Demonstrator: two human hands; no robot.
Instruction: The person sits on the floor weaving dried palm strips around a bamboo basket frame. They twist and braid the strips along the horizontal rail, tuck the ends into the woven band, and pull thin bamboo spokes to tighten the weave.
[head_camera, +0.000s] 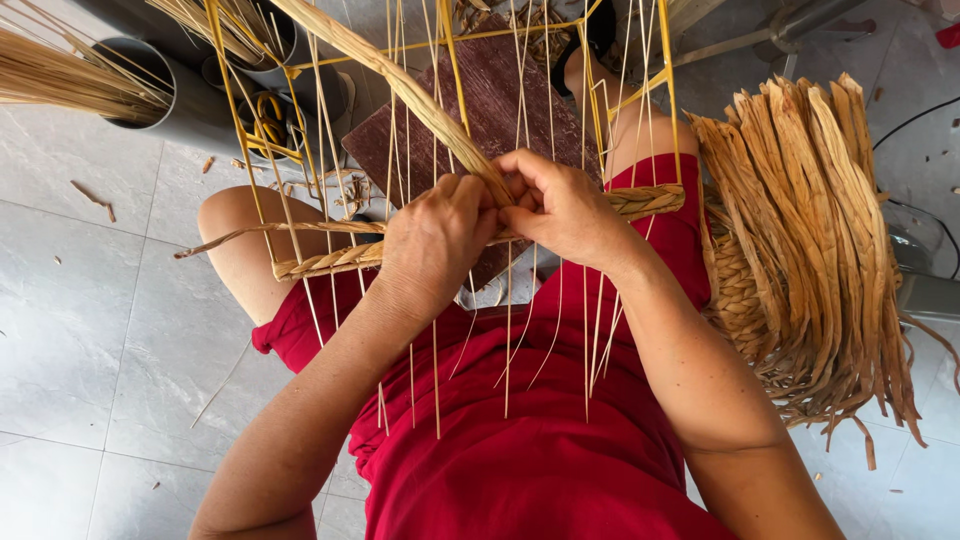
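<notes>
both hands pinch the long pale twisted straw rope (400, 85). it runs up and left from the closed left grip (432, 245); the closed right grip (562, 210) touches it too.

A pale grey tiled floor (90, 300) carries everything. At the upper left a grey tube (185, 100) lies on it, with straw (60, 75) sticking out of its mouth. Small straw scraps (95, 197) are scattered over the tiles at the left and lower left. At upper centre a dark red mat (500, 100) rests on the floor. At the right a heap of flat tan fibre strips (810, 250) lies on the tiles, with a black cable (915, 118) running past it at the upper right.
</notes>
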